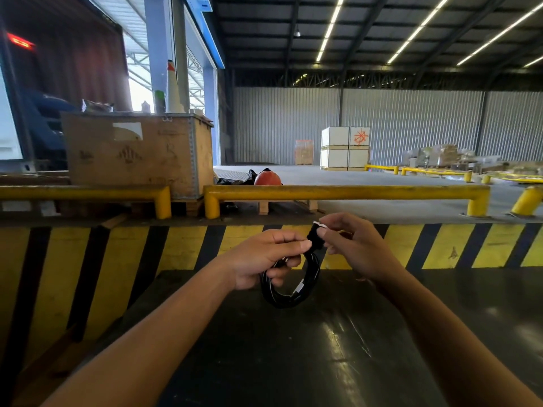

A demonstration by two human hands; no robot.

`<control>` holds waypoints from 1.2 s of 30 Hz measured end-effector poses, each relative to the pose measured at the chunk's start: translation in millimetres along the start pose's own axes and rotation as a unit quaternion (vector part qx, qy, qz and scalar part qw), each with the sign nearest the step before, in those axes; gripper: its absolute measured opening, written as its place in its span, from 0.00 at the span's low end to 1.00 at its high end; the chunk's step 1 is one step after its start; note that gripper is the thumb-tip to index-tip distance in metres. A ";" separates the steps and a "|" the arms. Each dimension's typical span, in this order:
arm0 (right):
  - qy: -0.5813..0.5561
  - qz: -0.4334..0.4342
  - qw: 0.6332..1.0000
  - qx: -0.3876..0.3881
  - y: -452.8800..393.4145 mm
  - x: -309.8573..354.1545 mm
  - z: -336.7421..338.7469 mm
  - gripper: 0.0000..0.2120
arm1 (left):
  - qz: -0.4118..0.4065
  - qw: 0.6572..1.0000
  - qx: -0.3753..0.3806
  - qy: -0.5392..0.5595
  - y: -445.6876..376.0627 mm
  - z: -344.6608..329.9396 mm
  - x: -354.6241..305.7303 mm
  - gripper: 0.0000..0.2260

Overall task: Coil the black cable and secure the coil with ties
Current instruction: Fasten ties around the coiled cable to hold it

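A black cable [289,298] wound into a small coil hangs in front of me above a dark glossy surface [293,348]. My left hand [261,259] grips the coil's upper left side, thumb pressed on top. My right hand [355,248] pinches a short black piece with a white tip [316,230] at the top of the coil, between thumb and forefinger. A small white tag [300,288] shows on the coil's lower right strands. Whether the pinched piece is a tie or the cable's end, I cannot tell.
A yellow-and-black striped wall [176,248] rises just beyond the dark surface. Yellow guard rails [338,193] run along its top. A large wooden crate [135,151] stands at the back left, an orange helmet [267,179] behind the rail, stacked boxes [345,148] far off.
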State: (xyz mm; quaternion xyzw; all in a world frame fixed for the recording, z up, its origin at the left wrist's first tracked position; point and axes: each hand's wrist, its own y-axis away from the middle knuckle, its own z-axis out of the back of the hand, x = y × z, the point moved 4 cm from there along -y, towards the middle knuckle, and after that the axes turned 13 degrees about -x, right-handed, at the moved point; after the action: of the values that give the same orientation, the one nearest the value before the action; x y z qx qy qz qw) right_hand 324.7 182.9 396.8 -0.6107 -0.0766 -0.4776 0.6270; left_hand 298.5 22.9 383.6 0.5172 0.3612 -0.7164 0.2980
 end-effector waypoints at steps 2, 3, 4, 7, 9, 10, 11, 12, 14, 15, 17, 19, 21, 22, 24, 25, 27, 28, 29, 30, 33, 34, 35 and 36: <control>-0.007 -0.020 0.999 0.039 1.6 -2.4 -4.0 0.10 | -0.012 1.000 0.007 -0.004 1.3 -0.6 -3.2 0.06; -0.012 -0.028 0.997 0.065 2.8 -3.5 -5.8 0.09 | -0.018 1.000 0.008 -0.009 1.5 -0.5 -4.8 0.07; -0.017 -0.032 0.995 0.088 4.2 -3.8 -7.2 0.08 | -0.023 1.000 0.010 -0.017 1.6 -0.2 -6.1 0.07; -0.033 -0.040 0.991 0.121 6.4 -3.3 -6.8 0.07 | -0.029 0.998 0.018 -0.043 2.7 2.0 -7.8 0.06; -0.024 -0.034 0.995 0.093 2.9 -2.7 -4.1 0.05 | -0.034 0.998 0.015 -0.049 3.0 3.9 -8.1 0.08; -0.039 -0.046 0.996 0.066 -0.5 -3.8 -1.8 0.05 | -0.034 0.998 0.001 -0.050 2.1 5.6 -7.7 0.11; -0.070 -0.067 0.994 0.042 -2.8 -3.9 0.4 0.05 | -0.029 0.998 -0.020 -0.052 1.0 7.9 -7.1 0.15; -0.101 -0.088 0.990 0.033 -3.9 -3.5 1.1 0.04 | -0.022 0.998 -0.045 -0.048 -0.3 10.4 -6.3 0.17; -0.102 -0.080 0.988 0.082 -1.8 0.6 -1.3 0.04 | -0.012 0.996 -0.085 -0.020 -3.5 13.6 -5.6 0.19; -0.069 -0.057 0.988 0.124 1.7 4.3 -4.9 0.04 | -0.010 0.995 -0.099 -0.008 -4.8 14.0 -5.9 0.19; -0.037 -0.021 0.985 0.169 10.0 9.8 -10.7 0.05 | -0.007 0.993 -0.121 -0.003 -7.4 13.7 -6.2 0.19; -0.070 -0.026 0.986 0.151 12.8 10.5 -10.4 0.06 | 0.001 0.989 -0.148 -0.004 -10.0 14.2 -4.8 0.19; -0.058 0.001 0.989 0.137 12.2 13.9 -10.1 0.05 | 0.006 0.985 -0.170 -0.001 -11.9 15.3 -2.9 0.21; -0.031 0.025 0.989 0.144 12.7 15.1 -11.4 0.04 | 0.005 0.984 -0.177 -0.003 -12.7 15.4 -1.9 0.21; 0.024 0.066 0.989 0.131 14.0 13.9 -17.0 0.02 | 0.000 0.983 -0.182 -0.018 -14.6 14.1 0.8 0.22; 0.036 0.078 0.991 0.106 14.4 11.8 -19.2 0.02 | -0.004 0.983 -0.182 -0.023 -15.2 12.8 2.2 0.23; 0.048 0.086 0.994 0.038 14.5 5.9 -18.9 0.02 | -0.016 0.982 -0.187 -0.024 -15.6 12.3 6.4 0.23; 0.055 0.085 0.995 0.004 14.7 3.1 -16.5 0.02 | -0.023 0.982 -0.188 -0.016 -14.7 13.1 9.6 0.21; 0.058 0.083 0.994 -0.028 14.8 0.2 -12.9 0.02 | -0.025 0.983 -0.182 0.003 -13.1 13.4 13.6 0.19; 0.055 0.079 0.994 -0.052 14.9 -2.6 -9.2 0.02 | -0.022 0.985 -0.168 0.032 -11.8 13.2 18.5 0.17; 0.048 0.066 0.995 -0.063 15.4 -9.0 -3.5 0.02 | 0.005 0.987 -0.132 0.092 -9.6 11.0 32.3 0.12; 0.051 0.062 0.996 -0.048 16.0 -10.7 -3.6 0.03 | 0.007 0.987 -0.134 0.093 -10.2 11.8 35.5 0.12; 0.047 0.055 0.997 -0.033 16.5 -12.6 -3.4 0.03 | 0.003 0.986 -0.140 0.085 -10.4 12.9 36.9 0.11; 0.037 0.046 0.998 -0.025 15.8 -14.0 -1.4 0.03 | -0.008 0.986 -0.151 0.066 -10.6 14.9 37.1 0.11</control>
State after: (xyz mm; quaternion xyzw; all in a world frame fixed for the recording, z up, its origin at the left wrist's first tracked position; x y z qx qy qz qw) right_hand 327.5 185.6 375.9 -0.6111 -0.0127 -0.4725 0.6350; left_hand 271.5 14.6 353.4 0.5096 0.4876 -0.6206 0.3427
